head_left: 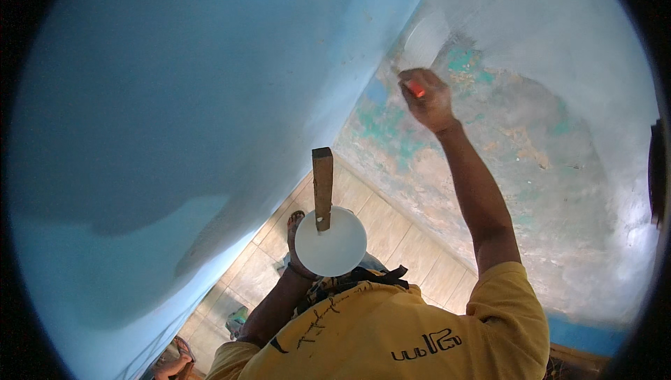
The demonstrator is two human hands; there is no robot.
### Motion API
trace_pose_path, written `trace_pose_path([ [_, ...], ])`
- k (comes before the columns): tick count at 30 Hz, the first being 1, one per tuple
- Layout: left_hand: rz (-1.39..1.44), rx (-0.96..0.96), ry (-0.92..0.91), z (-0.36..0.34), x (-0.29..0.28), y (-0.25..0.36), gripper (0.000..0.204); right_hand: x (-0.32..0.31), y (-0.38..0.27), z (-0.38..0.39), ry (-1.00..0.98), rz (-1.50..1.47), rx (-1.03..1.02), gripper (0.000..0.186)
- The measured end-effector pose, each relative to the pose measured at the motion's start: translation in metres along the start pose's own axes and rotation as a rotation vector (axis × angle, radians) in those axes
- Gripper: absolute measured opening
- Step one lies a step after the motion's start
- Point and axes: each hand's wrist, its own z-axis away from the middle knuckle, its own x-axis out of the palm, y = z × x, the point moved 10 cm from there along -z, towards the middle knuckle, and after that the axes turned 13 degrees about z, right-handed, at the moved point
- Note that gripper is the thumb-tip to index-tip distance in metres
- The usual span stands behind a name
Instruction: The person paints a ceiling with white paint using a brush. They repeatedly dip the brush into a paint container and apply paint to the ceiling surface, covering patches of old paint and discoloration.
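Observation:
My right hand (430,100) grips a red handle (415,88) against the patchy grey wall (510,142), which shows green and beige areas. Just beyond my fingers is a pale patch (425,41) near the corner; the tool's working end is unclear. My left hand (302,265) holds a round container of white liquid (335,251) from its left side and below, mostly hidden by it. A wooden stick (323,184) stands in the liquid.
A light blue wall (175,100) meets the patchy wall at a corner. Below are beige floor tiles (391,219), a foot (294,220) and a small green item (235,318). Another person's limb (175,362) shows at lower left. A dark object (655,170) edges the right side.

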Motion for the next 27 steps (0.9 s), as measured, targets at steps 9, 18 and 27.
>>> trace_pose_path([
  [9, -0.016, 0.056, 0.037, 0.004, -0.014, 0.010, 0.055, -0.094, 0.055, -0.051, 0.368, -0.202, 0.156, 0.017],
  [18, -0.030, 0.046, 0.039, -0.013, -0.002, 0.003, 0.054, 0.021, 0.021, -0.006, 0.043, -0.012, 0.104, 0.019],
  [27, -0.013, 0.024, 0.034, -0.008, 0.004, 0.002, 0.055, -0.078, 0.062, -0.069, 0.335, 0.040, 0.090, 0.016],
])
